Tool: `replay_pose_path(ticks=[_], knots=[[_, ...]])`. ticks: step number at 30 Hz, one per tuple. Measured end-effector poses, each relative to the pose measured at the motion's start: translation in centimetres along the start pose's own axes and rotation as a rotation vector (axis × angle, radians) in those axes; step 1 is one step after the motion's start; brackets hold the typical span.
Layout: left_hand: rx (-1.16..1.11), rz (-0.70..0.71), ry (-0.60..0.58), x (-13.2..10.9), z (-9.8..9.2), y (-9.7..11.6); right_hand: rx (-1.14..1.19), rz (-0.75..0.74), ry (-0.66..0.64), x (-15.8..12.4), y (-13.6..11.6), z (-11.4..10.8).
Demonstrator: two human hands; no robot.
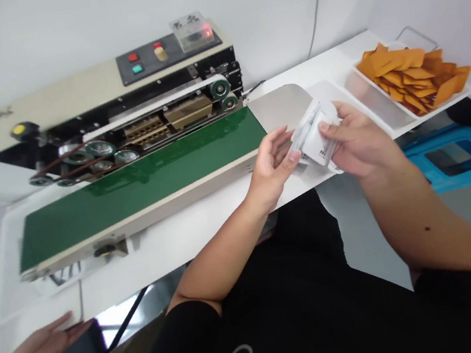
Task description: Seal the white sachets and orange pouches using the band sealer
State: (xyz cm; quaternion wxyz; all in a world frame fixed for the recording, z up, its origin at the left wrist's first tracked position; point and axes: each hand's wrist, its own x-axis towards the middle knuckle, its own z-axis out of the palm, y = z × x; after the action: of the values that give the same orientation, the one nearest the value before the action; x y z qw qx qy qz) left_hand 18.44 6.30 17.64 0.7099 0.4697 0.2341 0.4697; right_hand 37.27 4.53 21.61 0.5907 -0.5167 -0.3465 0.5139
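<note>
A white packet with a clear strip (313, 134) sits between my hands above the white table. My right hand (358, 141) grips it from the right, thumb across its face. My left hand (271, 161) pinches its left edge between thumb and fingers. Just left of the packet stands the steel infeed plate (278, 108) of a band sealer (173, 99), whose green conveyor belt (137, 184) runs toward the lower left. Behind my right hand, a white tray (378, 98) holds a heap of orange sachets (411, 78).
A co-worker's hand (50, 340) rests at the table's near left corner. The sealer's control panel (167, 55) has red and green buttons. A blue stool (449, 159) stands on the floor right of the table. A grey cable (318, 0) runs down the wall.
</note>
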Motion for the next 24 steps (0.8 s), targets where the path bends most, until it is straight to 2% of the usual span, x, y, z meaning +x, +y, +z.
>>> replay_pose_path(ticks=[4, 9, 13, 17, 19, 24], knots=[[0.031, -0.024, 0.063, -1.3, -0.6, 0.0, 0.116, -0.025, 0.081, -1.3, 3.7, 3.5], [-0.093, -0.123, 0.268, -4.1, -2.5, -1.0, 0.093, 0.01, 0.017, -2.1, 6.7, 5.9], [-0.207, -0.231, 0.375, -6.4, -4.3, -1.2, -0.044, 0.076, -0.032, -3.2, 7.3, 7.0], [-0.316, -0.315, 0.4, -8.8, -6.2, -1.1, -0.243, 0.142, -0.186, -3.8, 7.4, 7.6], [-0.366, -0.34, 0.396, -10.1, -7.2, -1.1, -0.356, 0.127, -0.255, -3.7, 7.5, 7.8], [-0.411, -0.352, 0.434, -12.4, -9.4, -1.0, -0.6, 0.052, -0.33, -3.3, 7.1, 8.5]])
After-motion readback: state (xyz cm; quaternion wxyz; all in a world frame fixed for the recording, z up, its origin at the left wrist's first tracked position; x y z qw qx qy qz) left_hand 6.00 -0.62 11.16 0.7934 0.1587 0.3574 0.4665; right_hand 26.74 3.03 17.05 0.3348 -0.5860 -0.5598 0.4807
